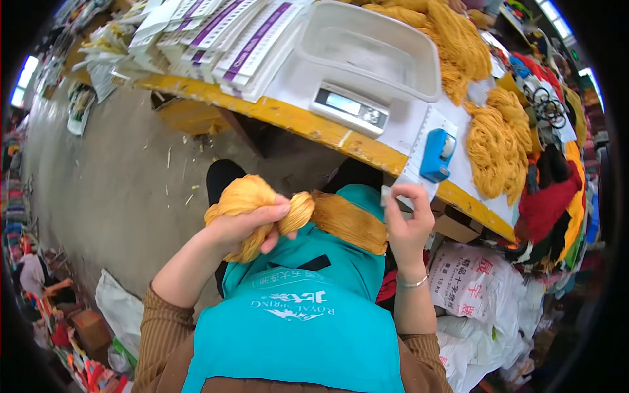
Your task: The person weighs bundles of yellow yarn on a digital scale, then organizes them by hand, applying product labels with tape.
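My left hand (252, 226) is closed around a bunched skein of golden-yellow thread (246, 193), which bulges out on both sides of the fist. A flat, combed-out length of the same thread (350, 223) lies across my lap on the teal apron (295, 334). Thumb and forefinger of my right hand (411, 216) are pinched on a small translucent piece of tape (386, 195), just above the far end of that thread. Close to this hand, at the table's edge, stands a blue tape dispenser (438, 155).
The yellow-edged table (334, 134) holds a digital scale (350, 108), a clear plastic tub (367, 62), stacked white-and-purple boxes (252, 42), a ruler (422, 134) and more yellow skeins (499, 144). White printed sacks (478, 281) lie at my right; coloured yarn heaps line both sides.
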{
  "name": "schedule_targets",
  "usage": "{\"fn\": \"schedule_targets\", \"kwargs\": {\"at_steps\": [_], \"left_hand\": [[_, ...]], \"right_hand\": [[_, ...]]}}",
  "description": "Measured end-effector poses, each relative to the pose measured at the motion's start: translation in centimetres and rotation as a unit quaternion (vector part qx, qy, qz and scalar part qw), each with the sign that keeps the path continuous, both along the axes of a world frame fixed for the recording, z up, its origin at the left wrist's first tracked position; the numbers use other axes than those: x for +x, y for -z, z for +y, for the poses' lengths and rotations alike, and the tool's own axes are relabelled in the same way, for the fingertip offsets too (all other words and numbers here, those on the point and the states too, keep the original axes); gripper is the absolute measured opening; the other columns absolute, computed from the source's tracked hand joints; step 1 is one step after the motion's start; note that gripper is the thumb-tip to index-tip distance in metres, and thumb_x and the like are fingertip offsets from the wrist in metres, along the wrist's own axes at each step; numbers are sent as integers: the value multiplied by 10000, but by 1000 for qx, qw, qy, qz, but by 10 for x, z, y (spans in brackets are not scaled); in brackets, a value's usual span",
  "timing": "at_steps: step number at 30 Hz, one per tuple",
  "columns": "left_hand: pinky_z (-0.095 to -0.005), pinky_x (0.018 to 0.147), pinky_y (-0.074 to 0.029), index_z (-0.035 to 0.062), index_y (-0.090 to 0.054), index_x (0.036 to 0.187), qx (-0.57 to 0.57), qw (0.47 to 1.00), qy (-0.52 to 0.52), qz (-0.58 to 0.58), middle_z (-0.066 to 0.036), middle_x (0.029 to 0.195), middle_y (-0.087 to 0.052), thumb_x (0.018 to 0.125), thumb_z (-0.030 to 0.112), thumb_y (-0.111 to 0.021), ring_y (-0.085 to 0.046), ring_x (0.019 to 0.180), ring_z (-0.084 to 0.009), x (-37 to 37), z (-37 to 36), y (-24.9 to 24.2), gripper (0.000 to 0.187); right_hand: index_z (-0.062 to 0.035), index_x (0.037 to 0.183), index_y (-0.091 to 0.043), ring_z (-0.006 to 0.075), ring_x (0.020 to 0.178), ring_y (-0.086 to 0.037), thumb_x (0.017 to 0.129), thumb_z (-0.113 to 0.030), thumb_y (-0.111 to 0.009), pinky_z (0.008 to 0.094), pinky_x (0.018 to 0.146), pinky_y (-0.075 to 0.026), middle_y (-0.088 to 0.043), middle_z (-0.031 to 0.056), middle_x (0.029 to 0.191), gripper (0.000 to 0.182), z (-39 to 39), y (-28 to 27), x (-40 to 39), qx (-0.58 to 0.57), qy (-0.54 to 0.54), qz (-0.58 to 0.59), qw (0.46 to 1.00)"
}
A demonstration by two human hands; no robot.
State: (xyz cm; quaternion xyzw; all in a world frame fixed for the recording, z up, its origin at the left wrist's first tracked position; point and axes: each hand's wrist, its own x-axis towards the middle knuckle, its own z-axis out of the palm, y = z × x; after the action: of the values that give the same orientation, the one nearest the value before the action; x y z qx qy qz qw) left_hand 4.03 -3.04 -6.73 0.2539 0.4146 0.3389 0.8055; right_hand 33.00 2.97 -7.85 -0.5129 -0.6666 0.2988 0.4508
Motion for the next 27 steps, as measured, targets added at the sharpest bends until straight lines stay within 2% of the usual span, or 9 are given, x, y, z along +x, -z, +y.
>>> {"fn": "schedule_targets", "kwargs": {"at_steps": [2, 4, 12, 17, 20, 21, 23, 25, 27], "left_hand": [[-239, 469, -450, 48, -611, 1048, -14, 1000, 0, 3, -122, 829, -682, 958, 288, -619, -552, 509, -109, 3, 5, 0, 257], [-234, 475, -443, 62, -616, 1032, -33, 999, -17, 18, -104, 819, -673, 955, 293, -622, -554, 515, -108, 7, 6, -4, 244], [-214, 450, -426, 69, -585, 947, -15, 999, 9, 28, -43, 753, -596, 971, 271, -574, -543, 492, -98, 5, 5, -3, 203], [-217, 490, -414, 94, -556, 963, 15, 998, 20, 59, -20, 768, -577, 998, 317, -525, -523, 518, -81, -1, 3, -5, 227], [-222, 494, -422, 81, -542, 970, 63, 994, -52, 66, -19, 755, -568, 990, 275, -547, -519, 515, -79, 10, 4, -10, 194], [-225, 499, -427, 73, -536, 975, 91, 986, -118, 75, -18, 746, -563, 981, 249, -564, -516, 513, -76, 15, 5, -14, 178], [-237, 546, -472, 80, -507, 1046, 100, 981, -123, 114, -30, 781, -571, 957, 224, -622, -566, 580, -99, 17, 6, -9, 205], [-267, 643, -487, 76, -488, 1050, 360, 877, -159, 277, -21, 844, -563, 943, 204, -651, -589, 737, -117, 22, 0, 3, 234], [-318, 692, -479, 84, -530, 1067, 369, 870, -132, 298, -46, 882, -567, 931, 193, -670, -587, 819, -170, 16, -3, 4, 223]], "right_hand": [[-11, 1009, -611, 132, 896, -587, 823, 57, -683, 283, 870, -467, -613, 90, 1046, 211, -13, -7, -25, -123, -129, 260, 949], [-9, 1097, -581, 123, 932, -576, 814, 75, -678, 300, 900, -466, -565, 111, 1175, 311, -23, -11, -51, -158, -212, 315, 912], [-7, 1282, -503, 251, 1218, -508, 845, -14, -668, 343, 1011, -425, -516, 160, 1272, 467, -16, 12, -100, -34, -250, 184, 950], [-7, 1368, -438, 96, 855, -617, 926, -90, -596, 226, 734, -482, -659, 66, 992, 476, -5, 3, -84, -226, -361, 52, 903], [2, 1320, -489, 130, 927, -623, 933, -120, -626, 264, 807, -492, -661, 85, 1007, 429, -7, 6, -92, -282, -322, 197, 882], [-3, 1305, -495, 88, 720, -593, 948, -134, -613, 231, 622, -461, -638, 19, 830, 398, -9, 9, -98, -275, -287, 231, 888], [-7, 1299, -492, 61, 630, -525, 952, -130, -606, 219, 545, -394, -591, -8, 760, 386, -7, 1, -98, -355, -270, 286, 848], [-25, 1297, -470, 10, 462, -303, 961, -121, -590, 209, 423, -187, -427, -73, 609, 370, -9, -5, -103, -443, -226, 359, 790], [-35, 1310, -461, 15, 466, -304, 968, -123, -571, 209, 428, -200, -428, -67, 612, 370, -11, -9, -103, -449, -224, 362, 786]]}}
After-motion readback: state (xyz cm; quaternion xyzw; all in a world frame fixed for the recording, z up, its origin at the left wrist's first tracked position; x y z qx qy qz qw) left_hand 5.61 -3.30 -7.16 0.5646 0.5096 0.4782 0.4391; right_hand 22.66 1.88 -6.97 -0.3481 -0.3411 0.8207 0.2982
